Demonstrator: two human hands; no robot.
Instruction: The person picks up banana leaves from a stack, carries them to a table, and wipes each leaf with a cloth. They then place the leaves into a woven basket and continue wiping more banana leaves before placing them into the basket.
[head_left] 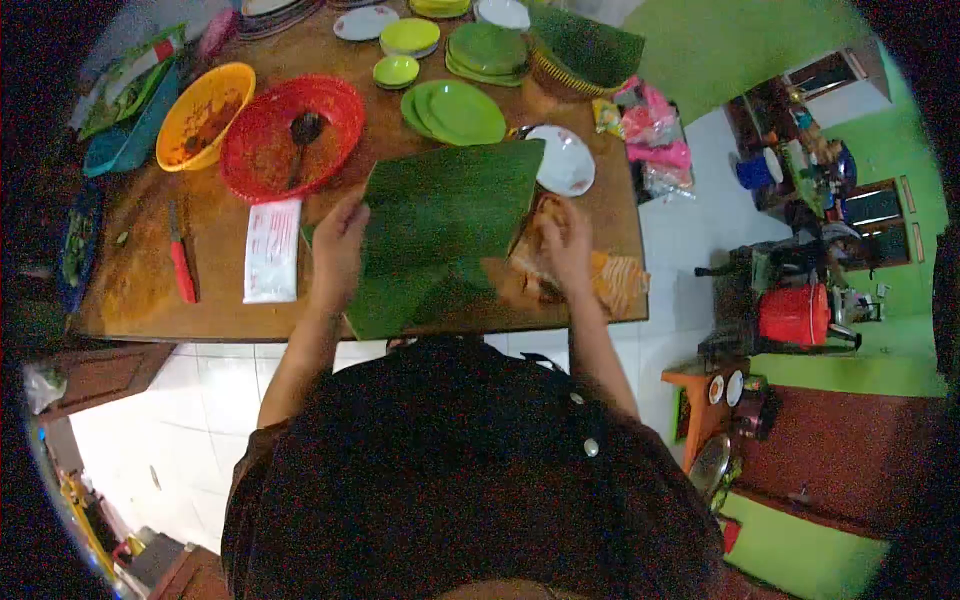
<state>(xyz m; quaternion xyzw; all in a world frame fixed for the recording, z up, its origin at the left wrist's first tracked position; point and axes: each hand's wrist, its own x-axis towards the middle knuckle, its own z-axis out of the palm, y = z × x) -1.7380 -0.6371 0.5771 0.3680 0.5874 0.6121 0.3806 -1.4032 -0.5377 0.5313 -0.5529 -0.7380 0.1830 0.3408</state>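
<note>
A wide piece of green banana leaf is held up at a tilt over the front of the wooden table, with more leaf below it. My left hand grips its left edge, fingers closed. On the other side my right hand, slightly blurred, has its fingers curled at the leaf's right edge. Close under that hand lies a striped orange and white cloth, partly covered. A white plate sits just beyond my right hand. Left of my left hand is a white plastic packet with red print.
A red-handled knife lies on the left of the table. Behind are a red basin holding a dark ladle, a stained yellow basin and green plates. More folded leaf and pink plastic bags occupy the back right.
</note>
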